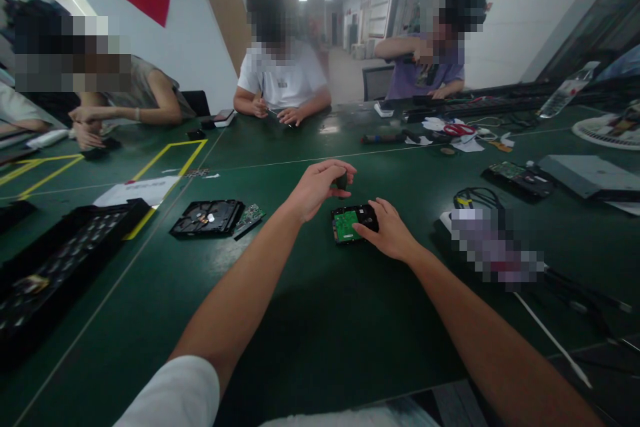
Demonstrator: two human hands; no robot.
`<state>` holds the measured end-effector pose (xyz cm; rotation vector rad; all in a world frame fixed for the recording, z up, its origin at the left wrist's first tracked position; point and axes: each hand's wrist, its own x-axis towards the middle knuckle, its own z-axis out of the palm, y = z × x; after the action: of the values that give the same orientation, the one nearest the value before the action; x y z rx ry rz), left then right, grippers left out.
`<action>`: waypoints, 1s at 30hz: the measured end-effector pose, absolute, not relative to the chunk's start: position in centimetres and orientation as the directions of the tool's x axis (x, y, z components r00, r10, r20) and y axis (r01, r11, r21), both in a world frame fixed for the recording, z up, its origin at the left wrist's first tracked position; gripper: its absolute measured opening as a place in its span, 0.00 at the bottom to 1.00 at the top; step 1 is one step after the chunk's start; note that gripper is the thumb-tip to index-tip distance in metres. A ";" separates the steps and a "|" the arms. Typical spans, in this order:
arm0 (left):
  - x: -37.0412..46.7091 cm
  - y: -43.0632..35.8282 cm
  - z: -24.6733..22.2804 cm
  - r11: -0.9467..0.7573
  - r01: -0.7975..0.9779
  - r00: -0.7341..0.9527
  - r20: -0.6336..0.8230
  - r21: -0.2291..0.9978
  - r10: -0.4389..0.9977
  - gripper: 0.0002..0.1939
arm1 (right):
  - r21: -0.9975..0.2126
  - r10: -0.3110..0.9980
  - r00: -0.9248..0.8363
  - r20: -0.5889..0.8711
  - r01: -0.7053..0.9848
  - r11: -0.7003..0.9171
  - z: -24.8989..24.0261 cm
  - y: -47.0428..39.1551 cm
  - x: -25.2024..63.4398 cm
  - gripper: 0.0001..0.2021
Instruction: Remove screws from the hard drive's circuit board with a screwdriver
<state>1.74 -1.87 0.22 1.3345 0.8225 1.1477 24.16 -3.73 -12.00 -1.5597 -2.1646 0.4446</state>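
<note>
A hard drive (345, 225) lies on the green table in front of me, its green circuit board facing up. My right hand (390, 230) grips its right side, thumb on the board and fingers along the far edge. Above the drive's far edge, my left hand (325, 188) is closed on a screwdriver (342, 181), whose short dark handle stands upright between the fingers. Its tip is too small to make out. Left of my left forearm, another hard drive (207, 218) lies beside a loose circuit board (249, 217).
A long black tray (65, 260) with small parts stands at the left. On the right are a pixelated object (493, 250) with cables, another hard drive (520, 180) and a grey box (590, 175). A water bottle (567, 90) stands far right. Several people sit across the table.
</note>
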 end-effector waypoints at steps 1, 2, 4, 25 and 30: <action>1.8 -1.9 0.2 -0.133 -0.134 0.274 0.166 0.982 0.948 0.09 | -0.494 0.951 -0.266 0.157 0.813 0.309 -12.0 -3.8 24.1 0.47; 1.8 -1.9 0.1 -0.147 -0.111 0.264 0.172 0.983 0.949 0.10 | -0.494 0.953 -0.261 0.155 0.815 0.303 -12.0 -3.8 24.1 0.48; 1.8 -1.9 0.0 -0.170 -0.065 0.246 0.181 0.983 0.952 0.11 | -0.498 0.956 -0.252 0.147 0.816 0.292 -11.9 -3.8 24.0 0.48; 1.7 -2.2 0.3 -0.103 -0.116 0.289 0.132 0.988 0.948 0.10 | -0.522 0.962 -0.244 0.120 0.809 0.271 -11.8 -4.0 24.1 0.47; 1.7 -2.2 0.4 -0.050 -0.156 0.297 0.095 0.986 0.950 0.10 | -0.505 0.960 -0.248 0.129 0.817 0.279 -11.8 -3.9 24.1 0.47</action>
<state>1.66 -2.19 0.44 1.2833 0.8398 1.0969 24.10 -3.90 -11.82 -1.6008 -2.1446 0.4729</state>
